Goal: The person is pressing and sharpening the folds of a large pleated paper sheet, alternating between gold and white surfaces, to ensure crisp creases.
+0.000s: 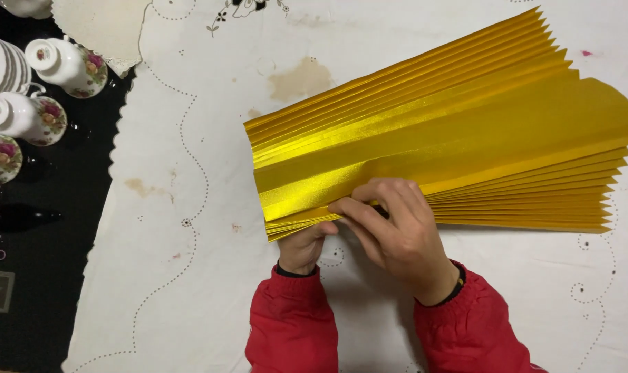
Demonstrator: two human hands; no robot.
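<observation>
I look down on a sheet of shiny gold paper (438, 131), folded into many narrow accordion pleats with crisp ridges, lying on a white embroidered tablecloth (189, 276) marked with brownish stains. The paper's long axis runs from near left to far right, rising slightly toward the right; its pleats are pressed tight at the left end and fan wider at the right, where one unfolded band curves up in a smooth rounded edge. My left hand (305, 243) is tucked under the near left corner of the stack, fingers curled around the pleats from below. My right hand (397, 231) lies on top just beside it, fingertips pinching the near folds flat. Both sleeves are red and puffy with dark cuffs. Bare cloth lies open on the near left and near right of the paper. At the far left, on a dark surface past the cloth's scalloped edge, stand white porcelain pieces (48, 90) painted with roses.
</observation>
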